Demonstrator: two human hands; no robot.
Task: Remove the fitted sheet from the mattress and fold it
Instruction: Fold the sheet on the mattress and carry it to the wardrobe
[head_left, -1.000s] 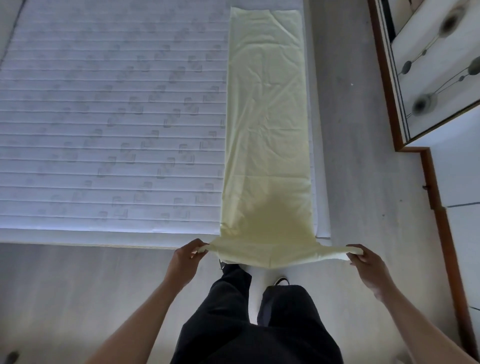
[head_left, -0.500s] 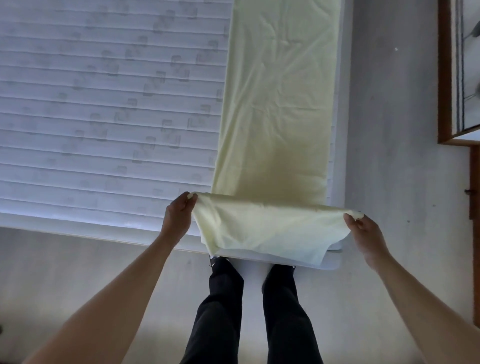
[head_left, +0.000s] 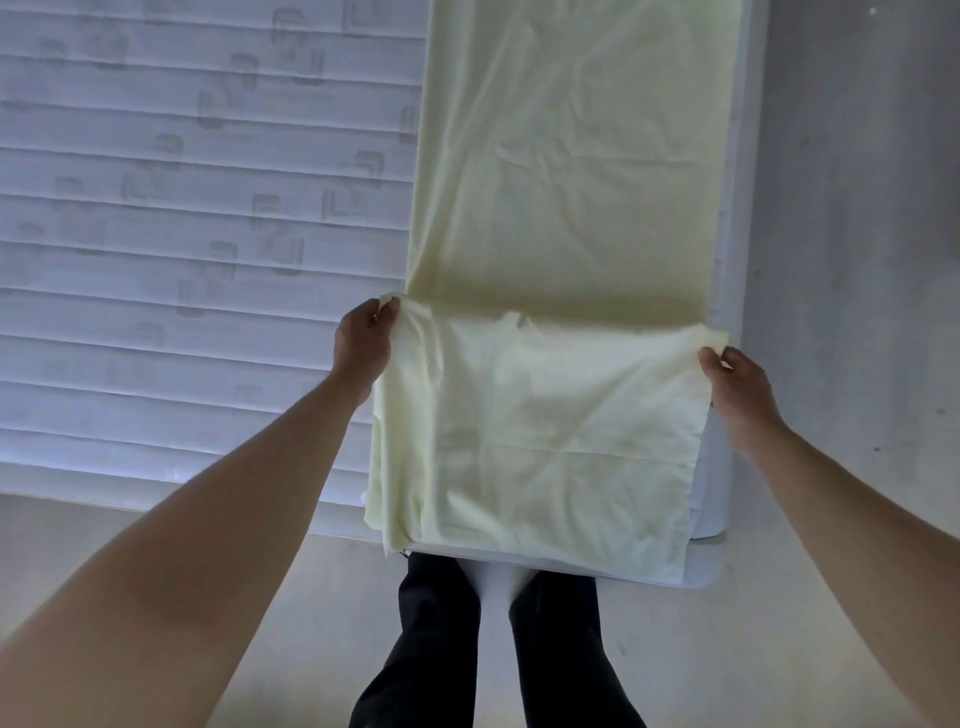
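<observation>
Here, sheet (head_left: 545, 415) end in both hands, mattress-top.

sheet (head_left: 566, 171) along mattress (head_left: 208, 208) right edge, near end seemingly doubled back

Sheet: pale yellow fitted sheet (head_left: 566, 171), folded into a long strip along the right edge of the mattress (head_left: 208, 208).
Near end: doubled back over the strip, its fold reaching the mattress's near edge.
Left hand (head_left: 363, 345): pinching the flap's left corner.
Right hand (head_left: 737, 382): pinching the flap's right corner.
Below: dark trouser legs (head_left: 441, 639) on the floor (head_left: 852, 260).
</observation>
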